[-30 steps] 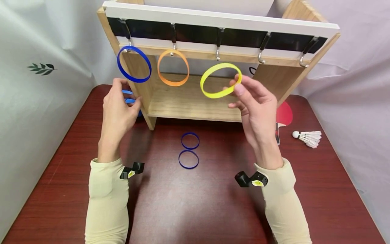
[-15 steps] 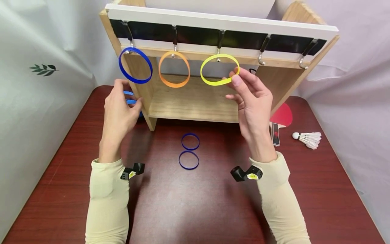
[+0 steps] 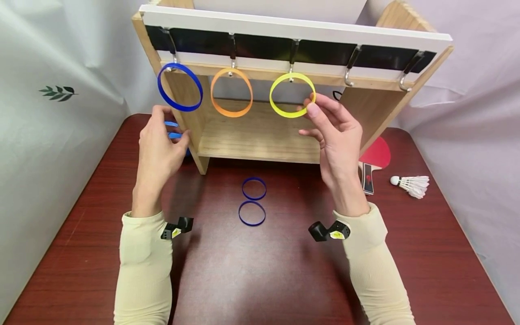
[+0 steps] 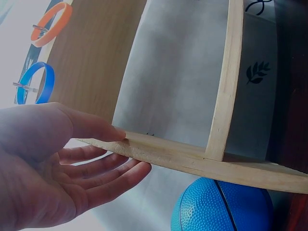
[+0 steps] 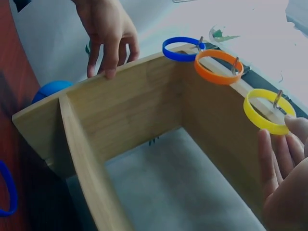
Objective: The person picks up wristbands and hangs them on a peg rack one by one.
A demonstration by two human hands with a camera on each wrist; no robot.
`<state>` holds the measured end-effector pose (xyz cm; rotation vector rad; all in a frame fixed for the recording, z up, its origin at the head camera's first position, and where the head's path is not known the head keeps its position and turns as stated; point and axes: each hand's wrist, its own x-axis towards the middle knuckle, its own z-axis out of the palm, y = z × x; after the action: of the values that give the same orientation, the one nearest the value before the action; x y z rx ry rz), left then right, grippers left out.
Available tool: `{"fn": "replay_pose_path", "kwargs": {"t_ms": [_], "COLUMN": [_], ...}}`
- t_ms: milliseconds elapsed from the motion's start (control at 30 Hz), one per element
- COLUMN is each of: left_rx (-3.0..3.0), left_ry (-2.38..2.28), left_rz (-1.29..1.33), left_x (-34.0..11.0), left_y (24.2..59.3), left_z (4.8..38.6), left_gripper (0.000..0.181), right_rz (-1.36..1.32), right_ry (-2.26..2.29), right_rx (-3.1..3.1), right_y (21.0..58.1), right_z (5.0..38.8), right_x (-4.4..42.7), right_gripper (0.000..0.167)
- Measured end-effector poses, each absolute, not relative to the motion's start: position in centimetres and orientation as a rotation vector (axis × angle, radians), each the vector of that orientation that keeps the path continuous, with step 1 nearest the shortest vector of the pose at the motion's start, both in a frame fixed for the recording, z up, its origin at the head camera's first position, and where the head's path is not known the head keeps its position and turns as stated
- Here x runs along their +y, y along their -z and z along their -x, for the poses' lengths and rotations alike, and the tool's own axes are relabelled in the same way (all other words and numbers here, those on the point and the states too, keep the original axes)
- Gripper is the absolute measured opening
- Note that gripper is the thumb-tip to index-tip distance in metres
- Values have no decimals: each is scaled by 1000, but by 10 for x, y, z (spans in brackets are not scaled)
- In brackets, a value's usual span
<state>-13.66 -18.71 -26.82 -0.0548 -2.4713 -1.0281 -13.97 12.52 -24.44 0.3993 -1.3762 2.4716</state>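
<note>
My right hand [image 3: 339, 140] pinches a yellow silicone wristband [image 3: 289, 115] between thumb and fingers. The third metal hook [image 3: 291, 68] passes through that band, as the right wrist view also shows. To its left, an orange wristband [image 3: 231, 114] and a blue wristband [image 3: 183, 108] hang on two other hooks. At the left end of the wooden shelf [image 3: 260, 142], my left hand [image 3: 156, 149] holds the side panel [image 4: 163, 151], thumb on its inner face and fingers outside. The fingertips behind the panel are partly hidden in the head view.
Two dark blue wristbands [image 3: 252, 225] lie on the brown table [image 3: 227, 271]. A blue ball [image 4: 216, 207] sits outside the left panel. On the right lie a red table tennis bat [image 3: 377, 153] and a shuttlecock [image 3: 410, 185]. Two hooks at right hold nothing.
The yellow wristband has moved up with my right hand from below the third hook onto it, then settled slightly rounder. My left hand stays on the panel.
</note>
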Motion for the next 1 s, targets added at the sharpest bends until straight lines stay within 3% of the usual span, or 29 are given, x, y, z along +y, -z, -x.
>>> {"fn": "replay_pose_path", "kwargs": {"t_ms": [367,567,833,1000], "left_rx": [-2475,-2470,-2478,-2481], "left_ry": [1035,1023,1025,1028], "left_rz": [48,44,31,39], "left_x": [-187,-186,-187,-186], "left_y": [268,268,268,268], "left_z": [137,137,137,138], "left_gripper": [40,39,41,42], "right_rz": [-355,-370,-585,-518], "right_ry": [-2419,-2345,-1761,-1286], "right_rx": [-1511,-1751,-2829,-3113], "right_y": [269,296,333,355], "right_z": [137,135,133,133], "right_x": [136,139,129,116], "right_gripper": [35,27,22,23]}}
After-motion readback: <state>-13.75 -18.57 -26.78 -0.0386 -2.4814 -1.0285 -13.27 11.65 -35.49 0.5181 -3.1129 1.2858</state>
